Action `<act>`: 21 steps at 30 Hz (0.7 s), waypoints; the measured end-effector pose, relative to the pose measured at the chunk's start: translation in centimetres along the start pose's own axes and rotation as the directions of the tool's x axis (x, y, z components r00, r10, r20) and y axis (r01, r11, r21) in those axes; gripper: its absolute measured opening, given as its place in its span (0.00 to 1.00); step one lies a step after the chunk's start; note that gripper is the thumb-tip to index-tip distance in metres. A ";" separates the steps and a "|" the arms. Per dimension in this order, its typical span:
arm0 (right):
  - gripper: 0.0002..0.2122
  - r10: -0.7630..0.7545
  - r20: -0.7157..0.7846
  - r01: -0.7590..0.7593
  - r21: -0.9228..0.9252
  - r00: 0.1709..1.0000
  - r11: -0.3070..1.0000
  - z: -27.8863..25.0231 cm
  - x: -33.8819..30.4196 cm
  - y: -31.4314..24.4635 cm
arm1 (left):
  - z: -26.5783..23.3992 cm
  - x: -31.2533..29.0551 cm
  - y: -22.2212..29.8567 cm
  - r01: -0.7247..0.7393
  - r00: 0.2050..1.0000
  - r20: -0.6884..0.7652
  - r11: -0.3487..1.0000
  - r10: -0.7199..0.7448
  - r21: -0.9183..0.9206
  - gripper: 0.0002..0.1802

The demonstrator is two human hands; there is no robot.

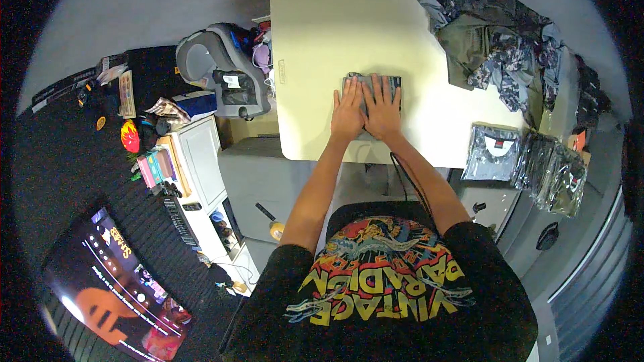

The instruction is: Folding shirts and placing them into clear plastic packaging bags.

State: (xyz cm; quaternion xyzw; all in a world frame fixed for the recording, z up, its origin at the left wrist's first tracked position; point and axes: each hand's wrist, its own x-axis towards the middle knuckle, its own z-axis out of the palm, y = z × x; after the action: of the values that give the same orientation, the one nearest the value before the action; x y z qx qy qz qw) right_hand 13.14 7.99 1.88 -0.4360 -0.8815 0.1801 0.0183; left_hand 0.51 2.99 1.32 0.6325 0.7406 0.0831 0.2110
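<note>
My left hand [347,110] lies flat, fingers stretched forward and slightly apart, on a small dark grey folded piece of cloth [397,83]. Beside it, my right hand [382,108] also rests flat on the same folded cloth, and the two thumbs meet or nearly meet. Most of the cloth is hidden under the hands; only its far corners and side edges show. It sits on a pale cream table [322,40], toward the near side.
Camouflage and olive garments [496,53] are heaped on the table's right end. Clear-bagged folded shirts [493,151] are at the near right corner. A grey child car seat [228,74] stands left of the table, near a white cabinet [201,154]. A lit screen [117,288] is lower left.
</note>
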 end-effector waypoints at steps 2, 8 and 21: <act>0.32 0.006 0.005 -0.005 -0.038 1.000 0.999 0.0 0.3 0.0 | -0.2 0.1 0.0 -0.003 1.000 0.011 1.000 0.003 0.009 0.43; 0.35 0.037 0.009 -0.037 -0.037 0.999 0.999 -0.4 0.3 -0.5 | -1.6 -0.3 0.0 0.053 0.995 -0.075 0.996 -0.059 -0.072 0.41; 0.34 -0.350 0.456 0.395 -0.004 0.818 0.919 -5.3 10.5 -2.0 | 2.0 -9.0 1.4 0.417 0.753 -0.136 0.626 -0.644 -0.659 0.28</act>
State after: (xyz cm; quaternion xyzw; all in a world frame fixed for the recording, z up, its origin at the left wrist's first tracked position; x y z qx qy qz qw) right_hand 6.12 16.58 6.23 -0.2023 -0.9378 0.2245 -0.1712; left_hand 3.62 -5.82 1.92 0.2551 0.8566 0.3560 0.2728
